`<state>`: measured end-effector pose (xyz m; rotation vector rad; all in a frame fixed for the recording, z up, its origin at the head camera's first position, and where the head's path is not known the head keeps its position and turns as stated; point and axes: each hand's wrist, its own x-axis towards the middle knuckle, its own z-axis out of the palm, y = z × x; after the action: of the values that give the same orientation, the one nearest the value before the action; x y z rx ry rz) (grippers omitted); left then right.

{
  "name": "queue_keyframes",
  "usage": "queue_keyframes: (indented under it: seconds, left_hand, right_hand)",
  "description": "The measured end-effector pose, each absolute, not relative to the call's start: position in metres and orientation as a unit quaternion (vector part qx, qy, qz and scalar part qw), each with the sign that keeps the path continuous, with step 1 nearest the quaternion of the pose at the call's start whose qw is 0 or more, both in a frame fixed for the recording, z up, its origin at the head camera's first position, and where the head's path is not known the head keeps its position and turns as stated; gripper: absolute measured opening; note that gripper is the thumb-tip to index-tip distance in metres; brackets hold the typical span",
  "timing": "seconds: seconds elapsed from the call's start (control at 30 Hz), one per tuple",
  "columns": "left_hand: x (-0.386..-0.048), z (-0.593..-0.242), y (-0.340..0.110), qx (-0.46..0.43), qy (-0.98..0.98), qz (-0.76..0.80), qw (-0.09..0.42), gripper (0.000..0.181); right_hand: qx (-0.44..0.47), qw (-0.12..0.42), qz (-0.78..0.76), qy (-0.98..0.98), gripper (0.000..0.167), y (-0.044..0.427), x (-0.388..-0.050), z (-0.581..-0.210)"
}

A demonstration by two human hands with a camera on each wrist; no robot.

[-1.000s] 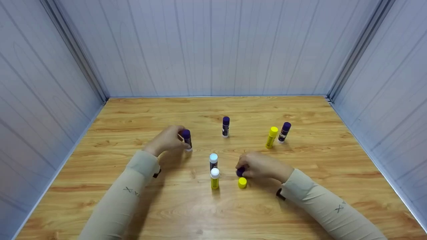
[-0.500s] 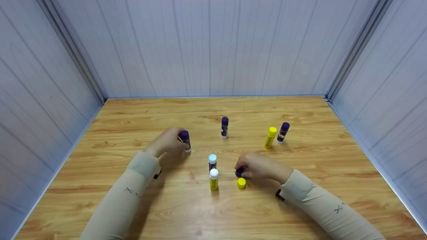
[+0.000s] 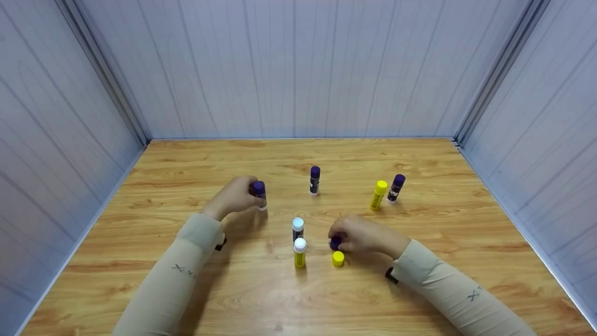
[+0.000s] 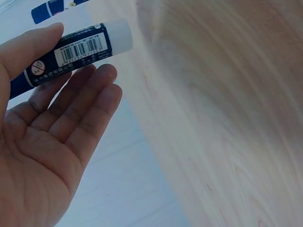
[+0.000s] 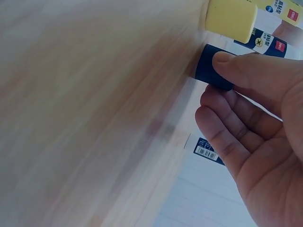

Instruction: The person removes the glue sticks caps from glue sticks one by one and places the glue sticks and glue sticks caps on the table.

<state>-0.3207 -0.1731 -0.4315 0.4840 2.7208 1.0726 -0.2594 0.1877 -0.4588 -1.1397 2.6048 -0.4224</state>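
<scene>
My left hand grips an upright glue stick with a purple cap and white base, thumb on one side and fingers on the other. Its base seems just off the table. My right hand pinches a dark purple cap at table level between thumb and fingers; part of it is hidden. Right beside that hand is a loose yellow cap. Between the hands stand two white-topped glue sticks, a yellow one in front of a dark one.
Farther back, a purple-capped glue stick stands upright near the middle. Over on the right, a yellow glue stick and another purple-capped glue stick stand close together. Pale panel walls enclose the wooden table at the back and sides.
My left hand has raised its glue stick very slightly from the table. The right hand keeps its pinch on the purple cap in the same place.
</scene>
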Motion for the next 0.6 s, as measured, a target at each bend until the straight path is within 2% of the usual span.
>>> queue_keyframes:
  seconds: [0.3,0.5,0.6]
  left_hand:
    - [-0.317,-0.415,-0.168,0.173,0.897,0.405,0.044,0.021]
    - [-0.313,-0.408,-0.164,0.189,0.883,0.428,0.02,0.02]
    - [-0.309,-0.403,-0.16,0.199,0.878,0.436,0.012,0.02]
  right_hand:
    - [-0.398,0.129,-0.154,0.895,0.034,0.191,-0.256,-0.456]
    - [-0.388,0.149,-0.176,0.892,0.039,0.195,-0.258,-0.449]
    - [-0.387,0.137,-0.183,0.893,0.042,0.197,-0.261,-0.442]
